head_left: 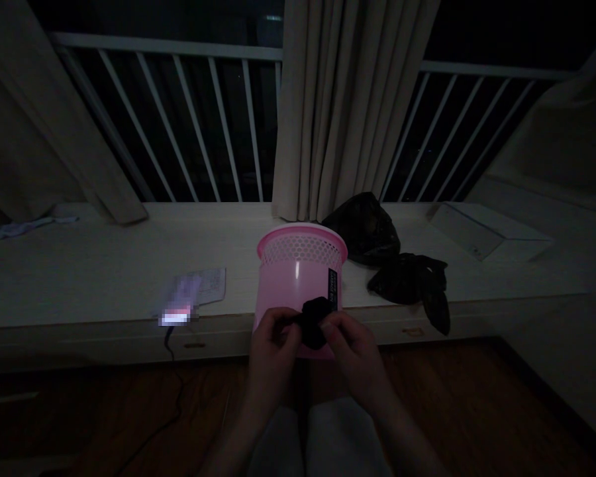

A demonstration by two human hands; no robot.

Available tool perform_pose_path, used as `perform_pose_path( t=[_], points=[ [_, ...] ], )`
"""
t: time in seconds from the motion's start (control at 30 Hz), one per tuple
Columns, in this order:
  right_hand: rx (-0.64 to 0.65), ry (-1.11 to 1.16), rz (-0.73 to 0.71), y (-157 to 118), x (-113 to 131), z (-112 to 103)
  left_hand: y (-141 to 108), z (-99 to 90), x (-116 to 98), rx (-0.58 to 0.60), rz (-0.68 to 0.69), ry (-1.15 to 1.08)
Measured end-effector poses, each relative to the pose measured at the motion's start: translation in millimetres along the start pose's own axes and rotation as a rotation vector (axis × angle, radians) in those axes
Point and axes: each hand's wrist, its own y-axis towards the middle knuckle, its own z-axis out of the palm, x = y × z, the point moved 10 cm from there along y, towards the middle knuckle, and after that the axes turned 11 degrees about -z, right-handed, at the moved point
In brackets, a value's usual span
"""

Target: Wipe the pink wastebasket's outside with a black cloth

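Observation:
Both hands meet low in the middle of the head view, in front of a pink bin (292, 281) with a perforated band below its rim. Between them is a small bundle of thin black material (314, 324), perhaps a plastic bag. My left hand (277, 338) pinches its left side with curled fingers. On the right side, my right hand (350, 341) grips the bundle between thumb and fingers. The bundle hides part of the bin's front and of its black label (332, 286).
Two black plastic bags (365, 228) (402, 278) lie right of the bin on the white ledge (109, 278). A white box (487, 232) sits farther right. Left are papers (212, 283) and a blurred lit device (179, 301) with a cable (179, 397). Curtains and railings stand behind.

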Motion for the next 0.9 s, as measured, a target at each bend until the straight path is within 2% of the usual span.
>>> perform_pose_path(
  t=[0.07, 0.13, 0.23, 0.3, 0.33, 0.47, 0.57, 0.67, 0.83, 0.9],
  points=[
    [0.006, -0.045, -0.021, -1, 2, 1, -1, 0.1, 0, -0.001, -0.001, -0.003],
    [0.034, -0.088, -0.103, -2, 13, 4, -2, 4.4, -1, 0.046, 0.006, -0.016],
    [0.159, -0.114, -0.199, -6, 28, 13, -3, 12.3, -1, 0.151, 0.008, -0.06],
    [0.223, -0.103, -0.169, -8, 28, 14, -1, 12.2, 4, 0.168, -0.026, -0.07],
    [0.197, -0.107, -0.144, -7, 26, 9, 0, 10.3, 8, 0.157, -0.053, -0.069],
    [-0.062, -0.232, -0.145, 1, 27, -27, 5, -0.1, 16, 0.079, -0.121, -0.063],
    [-0.041, -0.264, -0.176, 6, 26, -27, 4, 0.7, 11, 0.101, -0.099, -0.058],
    [-0.006, -0.226, -0.109, 6, 14, -23, 4, -3.0, 7, 0.092, -0.073, -0.066],
    [-0.109, -0.174, 0.033, -1, -2, -33, 12, -14.5, 26, 0.035, -0.198, -0.169],
    [-0.062, -0.092, 0.012, 0, 2, -28, 13, -14.0, 29, 0.047, -0.207, -0.184]
  ],
)
